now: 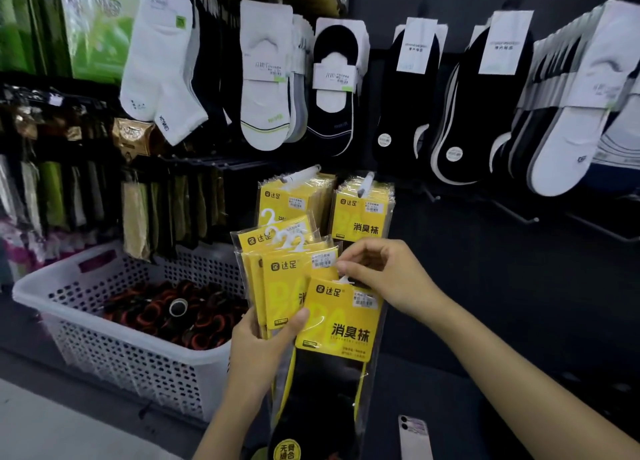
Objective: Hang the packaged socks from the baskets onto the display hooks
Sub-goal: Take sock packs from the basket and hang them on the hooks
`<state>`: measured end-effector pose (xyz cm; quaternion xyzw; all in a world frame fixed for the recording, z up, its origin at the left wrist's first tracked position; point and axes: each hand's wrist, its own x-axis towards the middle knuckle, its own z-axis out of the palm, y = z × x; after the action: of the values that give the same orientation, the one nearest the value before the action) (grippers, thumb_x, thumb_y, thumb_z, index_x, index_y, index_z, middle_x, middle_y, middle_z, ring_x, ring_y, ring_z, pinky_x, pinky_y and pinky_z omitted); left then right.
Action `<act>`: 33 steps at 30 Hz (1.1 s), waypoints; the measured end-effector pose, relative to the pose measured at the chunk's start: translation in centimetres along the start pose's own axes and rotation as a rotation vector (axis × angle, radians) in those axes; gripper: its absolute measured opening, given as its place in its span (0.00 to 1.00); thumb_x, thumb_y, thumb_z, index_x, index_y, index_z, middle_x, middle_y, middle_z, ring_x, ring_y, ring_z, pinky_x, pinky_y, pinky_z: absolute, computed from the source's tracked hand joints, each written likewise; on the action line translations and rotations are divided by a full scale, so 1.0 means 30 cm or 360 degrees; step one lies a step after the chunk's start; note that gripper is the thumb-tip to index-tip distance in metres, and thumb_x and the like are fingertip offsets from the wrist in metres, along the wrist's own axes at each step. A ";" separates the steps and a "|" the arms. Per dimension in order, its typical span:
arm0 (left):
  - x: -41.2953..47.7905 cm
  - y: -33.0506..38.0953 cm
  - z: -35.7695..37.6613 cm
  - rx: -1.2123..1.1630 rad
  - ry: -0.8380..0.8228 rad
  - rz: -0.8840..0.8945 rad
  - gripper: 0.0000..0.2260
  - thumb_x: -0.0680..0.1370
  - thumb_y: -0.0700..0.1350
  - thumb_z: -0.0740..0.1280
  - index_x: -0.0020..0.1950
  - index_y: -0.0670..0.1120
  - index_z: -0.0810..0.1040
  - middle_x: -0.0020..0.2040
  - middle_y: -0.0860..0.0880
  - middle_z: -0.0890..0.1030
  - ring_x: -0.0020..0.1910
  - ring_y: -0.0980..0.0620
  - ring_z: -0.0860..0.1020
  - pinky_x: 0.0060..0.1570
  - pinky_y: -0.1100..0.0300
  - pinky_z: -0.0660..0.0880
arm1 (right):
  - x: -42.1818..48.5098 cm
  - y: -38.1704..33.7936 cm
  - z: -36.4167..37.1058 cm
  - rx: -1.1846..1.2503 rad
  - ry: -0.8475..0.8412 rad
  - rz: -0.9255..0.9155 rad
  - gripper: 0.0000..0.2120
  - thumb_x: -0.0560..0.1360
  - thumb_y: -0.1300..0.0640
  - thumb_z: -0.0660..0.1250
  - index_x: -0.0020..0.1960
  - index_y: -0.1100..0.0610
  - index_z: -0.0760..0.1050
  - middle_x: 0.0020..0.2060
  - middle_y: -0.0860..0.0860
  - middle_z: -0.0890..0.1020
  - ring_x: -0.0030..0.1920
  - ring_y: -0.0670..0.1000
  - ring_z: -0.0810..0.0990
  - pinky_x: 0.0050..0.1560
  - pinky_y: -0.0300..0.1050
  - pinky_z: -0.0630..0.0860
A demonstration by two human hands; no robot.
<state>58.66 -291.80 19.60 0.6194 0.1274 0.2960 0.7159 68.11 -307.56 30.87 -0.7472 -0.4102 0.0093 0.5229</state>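
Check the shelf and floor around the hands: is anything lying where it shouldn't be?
One thing: a phone lies face down on the dark surface below the right hand, not among the stock. The yellow sock packs in the left hand are fanned unevenly, though that looks like normal handling.

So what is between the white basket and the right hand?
In the head view, the left hand with its fan of yellow sock packs lies between the white basket and the right hand, which pinches the front pack's hanger.

You see yellow-carded sock packs [337, 321] with black socks inside clear sleeves, a white perforated basket [114, 338] of black-and-orange rolls [166, 310], white ankle socks [159, 61] above, and black no-show socks [408, 96] trimmed white.
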 end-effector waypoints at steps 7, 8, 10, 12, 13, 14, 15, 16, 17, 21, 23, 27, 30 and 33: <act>-0.001 0.001 -0.012 -0.0026 -0.0018 0.0009 0.22 0.59 0.60 0.75 0.51 0.55 0.80 0.46 0.59 0.85 0.45 0.60 0.83 0.43 0.64 0.76 | -0.003 0.013 0.034 0.0172 0.0171 -0.0038 0.02 0.71 0.59 0.73 0.40 0.53 0.82 0.37 0.52 0.85 0.38 0.45 0.82 0.40 0.34 0.78; -0.002 0.000 -0.013 -0.0028 -0.0009 0.0028 0.22 0.60 0.60 0.75 0.50 0.55 0.80 0.46 0.59 0.85 0.45 0.60 0.83 0.40 0.66 0.77 | -0.002 0.014 0.029 0.0162 0.0150 -0.0028 0.02 0.71 0.59 0.73 0.40 0.54 0.82 0.37 0.52 0.85 0.38 0.45 0.83 0.40 0.34 0.78; -0.002 -0.001 -0.014 -0.0032 0.0005 0.0048 0.21 0.60 0.59 0.75 0.50 0.55 0.80 0.46 0.58 0.85 0.44 0.60 0.83 0.37 0.70 0.77 | -0.001 0.015 0.014 0.0132 0.0109 -0.0011 0.03 0.71 0.60 0.73 0.40 0.53 0.82 0.37 0.52 0.85 0.38 0.45 0.83 0.40 0.34 0.78; 0.000 -0.003 -0.012 -0.0026 0.0009 0.0045 0.21 0.60 0.59 0.75 0.50 0.54 0.80 0.46 0.57 0.85 0.44 0.59 0.83 0.37 0.70 0.78 | -0.004 0.021 0.009 0.0133 0.0103 0.0002 0.03 0.71 0.60 0.72 0.40 0.53 0.82 0.37 0.50 0.86 0.38 0.45 0.83 0.40 0.33 0.78; 0.001 -0.006 -0.011 -0.0026 0.0009 0.0038 0.22 0.60 0.60 0.75 0.51 0.54 0.80 0.46 0.58 0.85 0.44 0.59 0.83 0.37 0.68 0.78 | -0.008 0.026 0.010 0.0153 0.0119 0.0015 0.02 0.71 0.59 0.72 0.41 0.53 0.82 0.37 0.50 0.86 0.39 0.44 0.83 0.40 0.34 0.78; 0.003 -0.008 -0.008 -0.0027 0.0016 0.0027 0.23 0.59 0.60 0.75 0.51 0.55 0.80 0.46 0.58 0.85 0.44 0.59 0.83 0.39 0.66 0.78 | -0.014 0.031 0.015 0.0194 0.0144 0.0044 0.02 0.71 0.58 0.72 0.43 0.53 0.82 0.38 0.50 0.86 0.40 0.45 0.84 0.42 0.34 0.79; 0.005 -0.010 -0.007 -0.0030 0.0030 0.0013 0.23 0.59 0.61 0.75 0.51 0.55 0.80 0.46 0.59 0.85 0.44 0.60 0.83 0.42 0.65 0.77 | -0.022 0.041 0.021 0.0254 0.0176 0.0098 0.05 0.71 0.56 0.72 0.46 0.53 0.81 0.40 0.50 0.86 0.42 0.45 0.84 0.43 0.35 0.79; 0.007 -0.012 -0.006 -0.0038 0.0052 -0.0004 0.23 0.58 0.61 0.75 0.50 0.56 0.80 0.45 0.60 0.85 0.44 0.62 0.83 0.43 0.63 0.76 | -0.034 0.053 0.026 0.0332 0.0192 0.0177 0.10 0.70 0.53 0.72 0.50 0.53 0.80 0.43 0.50 0.85 0.45 0.45 0.84 0.44 0.35 0.79; 0.009 -0.013 -0.005 -0.0051 0.0078 -0.0019 0.23 0.58 0.61 0.74 0.49 0.56 0.80 0.44 0.61 0.84 0.43 0.62 0.82 0.43 0.63 0.75 | -0.048 0.068 0.031 0.0391 0.0176 0.0272 0.15 0.68 0.50 0.72 0.53 0.53 0.79 0.45 0.49 0.85 0.46 0.45 0.84 0.44 0.35 0.79; 0.019 -0.020 -0.009 -0.0039 0.0135 -0.0026 0.21 0.59 0.62 0.73 0.48 0.56 0.79 0.43 0.62 0.84 0.42 0.64 0.82 0.42 0.65 0.75 | -0.112 0.133 0.074 0.0538 0.0040 0.0497 0.15 0.68 0.52 0.73 0.53 0.54 0.80 0.47 0.48 0.86 0.48 0.45 0.84 0.42 0.33 0.78; 0.022 -0.024 -0.011 -0.0015 0.0155 -0.0026 0.19 0.62 0.63 0.70 0.48 0.56 0.79 0.42 0.65 0.83 0.41 0.67 0.81 0.42 0.65 0.74 | -0.112 0.145 0.079 0.0694 0.0202 0.0504 0.11 0.71 0.56 0.71 0.54 0.55 0.80 0.48 0.50 0.86 0.48 0.47 0.85 0.41 0.33 0.79; 0.038 -0.030 -0.032 0.0042 0.0255 -0.0006 0.14 0.65 0.62 0.68 0.46 0.57 0.79 0.41 0.65 0.83 0.43 0.66 0.81 0.44 0.63 0.74 | -0.030 0.139 0.007 0.0808 0.0651 0.0466 0.08 0.76 0.55 0.67 0.54 0.54 0.79 0.46 0.50 0.86 0.45 0.47 0.85 0.43 0.39 0.81; 0.052 -0.027 -0.062 0.0102 0.0310 0.0043 0.12 0.66 0.62 0.68 0.45 0.58 0.79 0.39 0.66 0.82 0.39 0.69 0.79 0.41 0.65 0.72 | 0.064 0.137 -0.058 0.0685 0.0778 0.0435 0.06 0.77 0.53 0.67 0.51 0.53 0.79 0.45 0.49 0.86 0.44 0.47 0.85 0.46 0.42 0.82; 0.065 -0.019 -0.090 0.0158 0.0375 0.0092 0.12 0.66 0.61 0.68 0.43 0.57 0.78 0.36 0.61 0.83 0.35 0.68 0.79 0.37 0.67 0.70 | 0.153 0.154 -0.073 0.0549 0.0809 0.0388 0.03 0.77 0.54 0.67 0.48 0.51 0.79 0.48 0.51 0.85 0.50 0.50 0.84 0.54 0.46 0.79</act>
<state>58.88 -288.52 18.87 0.6185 0.2073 0.3804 0.6556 74.91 -306.95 30.12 -0.6697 -0.1665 -0.0455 0.7223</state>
